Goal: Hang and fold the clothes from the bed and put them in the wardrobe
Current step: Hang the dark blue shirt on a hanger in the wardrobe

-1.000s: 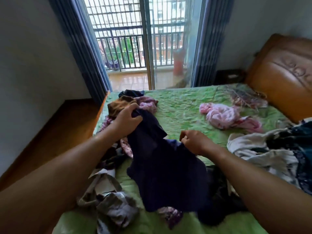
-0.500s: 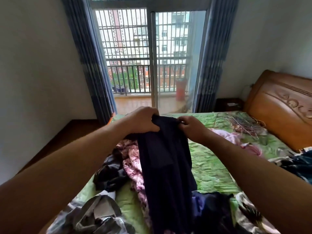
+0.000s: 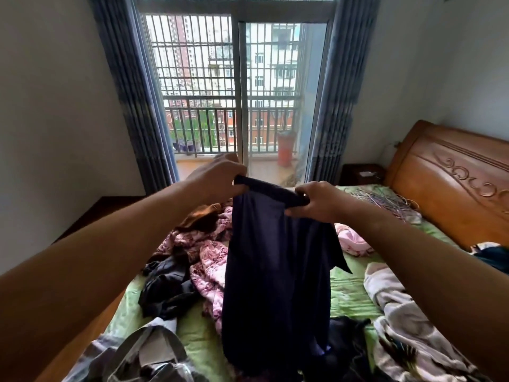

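A dark navy garment [image 3: 278,277] hangs lengthwise above the bed, held up by its top edge. My left hand [image 3: 217,180] pinches the left end of that edge; my right hand [image 3: 316,201] grips the right end. The bed [image 3: 349,293] has a green quilted cover. On it lie a pink floral garment [image 3: 209,260], a black garment [image 3: 168,288], a brown garment [image 3: 203,213], a pink piece [image 3: 351,239], a grey-and-white garment [image 3: 143,354] and a white patterned one [image 3: 405,326]. A heap of wire hangers [image 3: 385,199] lies near the headboard. No wardrobe is in view.
A carved wooden headboard [image 3: 454,186] stands at the right, with a dark nightstand [image 3: 360,173] beside it. Straight ahead is a glass balcony door [image 3: 242,106] flanked by blue curtains [image 3: 129,92]. Dark wooden floor [image 3: 91,213] runs along the bed's left side.
Both hands lifted the navy garment off the bed and have drawn apart along its top edge, so it hangs stretched between them. The camera has tilted upward.
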Demonstrator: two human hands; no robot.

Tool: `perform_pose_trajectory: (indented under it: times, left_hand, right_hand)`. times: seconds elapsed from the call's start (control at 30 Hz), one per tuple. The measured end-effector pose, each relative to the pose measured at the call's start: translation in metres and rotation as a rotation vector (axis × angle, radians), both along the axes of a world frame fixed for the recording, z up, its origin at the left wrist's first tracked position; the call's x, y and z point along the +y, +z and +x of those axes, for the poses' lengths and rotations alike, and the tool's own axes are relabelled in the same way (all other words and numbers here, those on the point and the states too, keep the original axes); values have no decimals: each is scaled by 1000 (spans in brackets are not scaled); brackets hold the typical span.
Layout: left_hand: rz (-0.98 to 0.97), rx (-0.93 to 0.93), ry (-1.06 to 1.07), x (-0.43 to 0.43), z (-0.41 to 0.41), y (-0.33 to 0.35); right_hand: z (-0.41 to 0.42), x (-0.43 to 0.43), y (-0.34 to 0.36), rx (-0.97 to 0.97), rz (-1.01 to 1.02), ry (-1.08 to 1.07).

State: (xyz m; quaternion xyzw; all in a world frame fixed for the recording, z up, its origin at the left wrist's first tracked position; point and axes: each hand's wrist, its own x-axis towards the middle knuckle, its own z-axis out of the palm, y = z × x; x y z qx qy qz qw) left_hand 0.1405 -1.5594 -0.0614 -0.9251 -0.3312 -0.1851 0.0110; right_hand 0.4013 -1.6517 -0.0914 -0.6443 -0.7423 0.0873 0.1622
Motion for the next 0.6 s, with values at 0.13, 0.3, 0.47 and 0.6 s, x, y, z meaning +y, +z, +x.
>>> perform_pose_trajectory:
  times: [0.13, 0.3, 0.47, 0.6]
  left_hand:
    - [7, -98, -27, 14, -15, 6]
    - [-109, -78, 157, 33, -45, 8]
    - [-291, 52, 154, 37, -57, 6]
    - [-332, 169, 165, 39, -66, 2]
  right_hand:
    - [17, 6, -13, 32, -244, -82]
    - [36, 9, -16, 53, -201, -147]
    - [37, 15, -2, 128, -157, -124]
    - [31, 22, 4, 148, -140, -119]
